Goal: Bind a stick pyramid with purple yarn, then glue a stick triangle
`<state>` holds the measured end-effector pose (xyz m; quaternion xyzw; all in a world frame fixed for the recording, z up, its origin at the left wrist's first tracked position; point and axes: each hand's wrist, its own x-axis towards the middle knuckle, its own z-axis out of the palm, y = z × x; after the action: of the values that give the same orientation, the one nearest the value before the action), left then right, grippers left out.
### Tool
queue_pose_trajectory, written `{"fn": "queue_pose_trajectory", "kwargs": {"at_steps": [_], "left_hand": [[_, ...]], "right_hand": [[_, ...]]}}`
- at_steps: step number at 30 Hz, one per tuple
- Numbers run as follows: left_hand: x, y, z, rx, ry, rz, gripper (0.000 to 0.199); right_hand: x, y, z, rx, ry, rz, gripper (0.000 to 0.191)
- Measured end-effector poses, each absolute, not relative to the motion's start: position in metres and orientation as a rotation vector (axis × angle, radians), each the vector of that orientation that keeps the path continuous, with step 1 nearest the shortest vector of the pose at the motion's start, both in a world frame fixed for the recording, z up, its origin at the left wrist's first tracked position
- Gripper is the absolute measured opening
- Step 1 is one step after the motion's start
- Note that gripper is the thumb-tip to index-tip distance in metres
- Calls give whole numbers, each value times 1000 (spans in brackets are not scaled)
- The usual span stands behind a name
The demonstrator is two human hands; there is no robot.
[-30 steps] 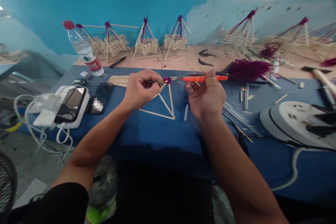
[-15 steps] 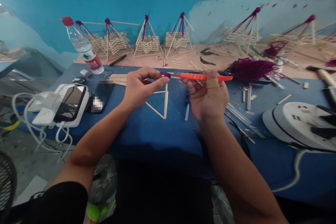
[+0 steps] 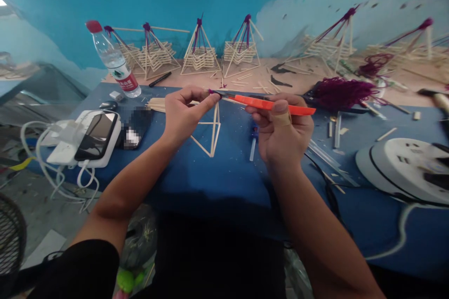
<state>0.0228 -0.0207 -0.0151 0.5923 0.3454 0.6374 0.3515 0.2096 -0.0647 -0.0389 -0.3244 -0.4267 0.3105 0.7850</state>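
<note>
Pinched between the thumb and fingers of my left hand (image 3: pixel 184 114) is the purple yarn top (image 3: pixel 210 91) of a small frame of wooden sticks (image 3: pixel 213 138). The frame's lower end rests on the blue table cover, partly hidden by my fingers. My right hand (image 3: pixel 284 128) is wrapped round an orange-handled tool (image 3: pixel 273 104). The tool's thin dark metal tip reaches the yarn beside my left fingertips. A strip of tape is round one finger of my right hand.
Stick models with purple tops (image 3: pixel 199 58) line the wall. A water bottle (image 3: pixel 121 72), phone (image 3: pixel 96 135) and white power strip lie left. Purple yarn (image 3: pixel 342 93), plastic sticks and a round socket block (image 3: pixel 403 168) are at right.
The stick frame has turned and its top has moved slightly left with my left hand. The orange tool now tilts more, its tip up by the yarn. The camera view has shifted a little.
</note>
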Motion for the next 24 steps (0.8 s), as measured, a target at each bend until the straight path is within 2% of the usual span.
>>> {"fn": "queue_pose_trajectory", "kwargs": {"at_steps": [14,20,24], "left_hand": [[24,-23,-11,1507,846,1738,45],[25,-26,-10,1465,793,1687,35],[25,-26,-10,1469,763,1659,32]], "right_hand": [[206,-77,-42,-718,-1036,503,37],[212,-80,-37,-710,-1083,543,41],[216,-79,-37,-687,-1169,474,33]]}}
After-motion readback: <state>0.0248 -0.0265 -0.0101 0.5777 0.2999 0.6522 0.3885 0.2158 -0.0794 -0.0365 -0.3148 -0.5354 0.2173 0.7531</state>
